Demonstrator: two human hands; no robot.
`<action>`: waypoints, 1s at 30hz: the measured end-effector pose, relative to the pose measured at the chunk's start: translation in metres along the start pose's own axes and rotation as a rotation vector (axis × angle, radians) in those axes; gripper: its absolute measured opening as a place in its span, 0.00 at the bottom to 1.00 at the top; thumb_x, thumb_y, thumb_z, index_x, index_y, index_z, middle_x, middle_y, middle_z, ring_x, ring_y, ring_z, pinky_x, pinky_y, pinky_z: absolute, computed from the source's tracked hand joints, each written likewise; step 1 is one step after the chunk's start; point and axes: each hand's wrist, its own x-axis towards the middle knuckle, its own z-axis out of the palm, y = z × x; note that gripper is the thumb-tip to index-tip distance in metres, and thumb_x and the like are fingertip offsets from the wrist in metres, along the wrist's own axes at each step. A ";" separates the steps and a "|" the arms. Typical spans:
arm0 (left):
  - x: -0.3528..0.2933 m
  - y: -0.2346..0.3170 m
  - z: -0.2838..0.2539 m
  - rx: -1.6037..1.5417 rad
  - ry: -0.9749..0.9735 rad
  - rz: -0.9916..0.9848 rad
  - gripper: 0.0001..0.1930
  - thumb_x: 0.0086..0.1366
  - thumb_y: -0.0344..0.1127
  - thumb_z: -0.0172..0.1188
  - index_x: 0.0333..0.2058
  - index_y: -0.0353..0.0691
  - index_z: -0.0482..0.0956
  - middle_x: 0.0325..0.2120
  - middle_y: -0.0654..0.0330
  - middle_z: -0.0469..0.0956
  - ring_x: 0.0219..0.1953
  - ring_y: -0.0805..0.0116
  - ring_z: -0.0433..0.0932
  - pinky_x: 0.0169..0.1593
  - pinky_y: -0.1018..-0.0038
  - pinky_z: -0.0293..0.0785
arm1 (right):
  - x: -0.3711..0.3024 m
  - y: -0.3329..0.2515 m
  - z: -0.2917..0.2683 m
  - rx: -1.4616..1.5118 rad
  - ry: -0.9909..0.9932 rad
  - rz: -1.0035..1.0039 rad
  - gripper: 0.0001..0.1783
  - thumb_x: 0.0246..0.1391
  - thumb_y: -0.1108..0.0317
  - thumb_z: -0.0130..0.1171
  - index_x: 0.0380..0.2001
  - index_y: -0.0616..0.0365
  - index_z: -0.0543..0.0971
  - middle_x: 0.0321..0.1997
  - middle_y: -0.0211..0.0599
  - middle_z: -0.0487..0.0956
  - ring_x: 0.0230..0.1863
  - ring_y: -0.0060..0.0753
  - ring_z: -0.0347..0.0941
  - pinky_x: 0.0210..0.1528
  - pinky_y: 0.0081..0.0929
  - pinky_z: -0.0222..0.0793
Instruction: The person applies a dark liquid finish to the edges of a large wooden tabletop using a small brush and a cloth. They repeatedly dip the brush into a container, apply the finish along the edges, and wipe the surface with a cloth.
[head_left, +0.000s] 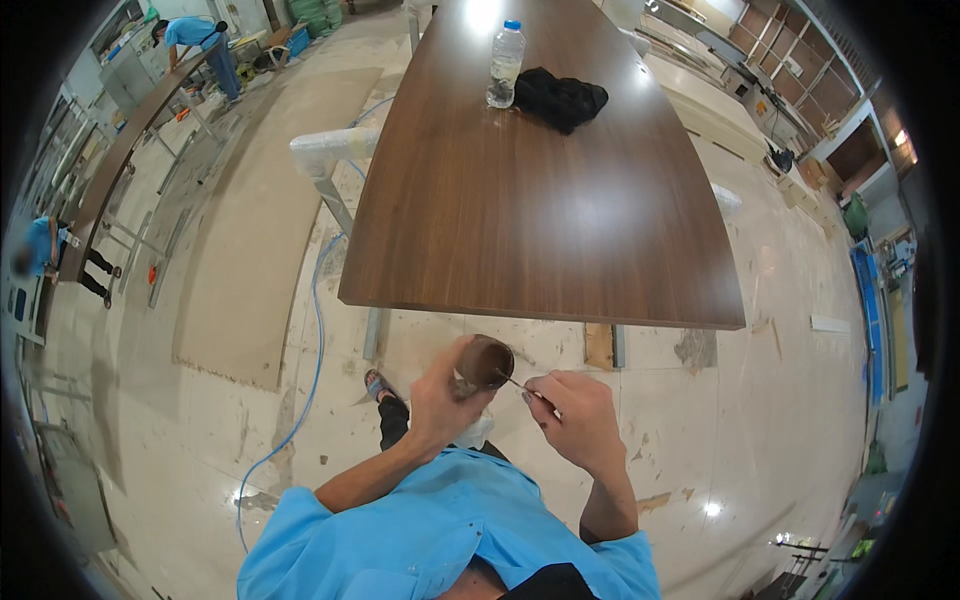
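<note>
Brown inside, a round cup (494, 362) sits just below the frame's centre; from my remote post I see the left hand (440, 402) wrapped around it. The right hand (578, 412) pinches a thin tool (516, 383), its tip at the cup's mouth. At upper centre I see a wood-grained tabletop (530, 220) bearing a clear bottle (507, 62) beside a black cloth (562, 100).

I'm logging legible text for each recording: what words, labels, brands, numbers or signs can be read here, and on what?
None can be read.
Clear bottle: any print is too small to make out.
Round container in the left hand: no lettering discernible; part is covered.
Tabletop: no text visible.
Background equipment: too small and blurred.
</note>
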 end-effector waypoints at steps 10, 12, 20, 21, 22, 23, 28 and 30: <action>0.004 -0.014 -0.005 -0.206 0.137 -0.033 0.36 0.52 0.26 0.71 0.59 0.37 0.65 0.47 0.55 0.76 0.47 0.68 0.77 0.50 0.73 0.74 | -0.037 0.077 0.069 0.422 0.522 0.567 0.04 0.56 0.76 0.58 0.35 0.62 0.79 0.21 0.38 0.79 0.22 0.24 0.76 0.28 0.20 0.69; 0.003 -0.014 -0.007 -0.165 0.170 -0.027 0.35 0.53 0.25 0.70 0.60 0.36 0.64 0.46 0.54 0.77 0.46 0.68 0.77 0.49 0.74 0.75 | -0.036 0.095 0.084 0.376 0.536 0.591 0.05 0.59 0.74 0.57 0.35 0.65 0.79 0.23 0.35 0.79 0.25 0.21 0.76 0.30 0.19 0.70; 0.003 -0.019 -0.012 -0.123 0.165 -0.165 0.37 0.52 0.25 0.70 0.60 0.35 0.64 0.47 0.56 0.75 0.47 0.69 0.76 0.51 0.74 0.73 | -0.027 0.119 0.112 0.311 0.498 0.597 0.06 0.59 0.72 0.59 0.36 0.64 0.79 0.21 0.35 0.79 0.25 0.19 0.75 0.30 0.19 0.70; 0.004 -0.019 -0.012 -0.115 0.170 -0.157 0.37 0.52 0.25 0.70 0.60 0.35 0.64 0.47 0.56 0.75 0.48 0.69 0.76 0.51 0.74 0.73 | -0.026 0.121 0.113 0.287 0.515 0.591 0.05 0.58 0.72 0.59 0.35 0.62 0.79 0.20 0.35 0.78 0.23 0.22 0.75 0.28 0.21 0.69; 0.004 -0.019 -0.012 -0.109 0.179 -0.158 0.37 0.52 0.25 0.71 0.60 0.35 0.64 0.48 0.56 0.74 0.48 0.69 0.76 0.51 0.74 0.72 | -0.025 0.123 0.113 0.259 0.545 0.567 0.04 0.57 0.72 0.60 0.34 0.60 0.79 0.19 0.35 0.78 0.21 0.25 0.74 0.26 0.23 0.68; 0.005 -0.019 -0.012 -0.115 0.172 -0.159 0.37 0.52 0.25 0.71 0.60 0.35 0.63 0.48 0.55 0.74 0.48 0.69 0.75 0.52 0.74 0.72 | -0.025 0.126 0.113 0.235 0.570 0.546 0.03 0.56 0.72 0.61 0.34 0.58 0.80 0.19 0.35 0.77 0.19 0.28 0.74 0.24 0.24 0.67; 0.008 -0.018 -0.012 -0.105 0.178 -0.166 0.37 0.52 0.26 0.71 0.60 0.34 0.63 0.49 0.54 0.73 0.49 0.69 0.75 0.53 0.74 0.72 | -0.025 0.128 0.114 0.307 0.653 0.599 0.03 0.55 0.71 0.61 0.33 0.58 0.80 0.20 0.40 0.78 0.20 0.33 0.75 0.25 0.27 0.68; 0.009 -0.017 -0.012 -0.103 0.177 -0.178 0.37 0.53 0.26 0.70 0.60 0.34 0.63 0.49 0.54 0.74 0.49 0.69 0.75 0.53 0.74 0.72 | -0.022 0.121 0.120 0.320 0.623 0.605 0.04 0.55 0.71 0.61 0.33 0.58 0.80 0.21 0.41 0.79 0.21 0.35 0.76 0.25 0.29 0.69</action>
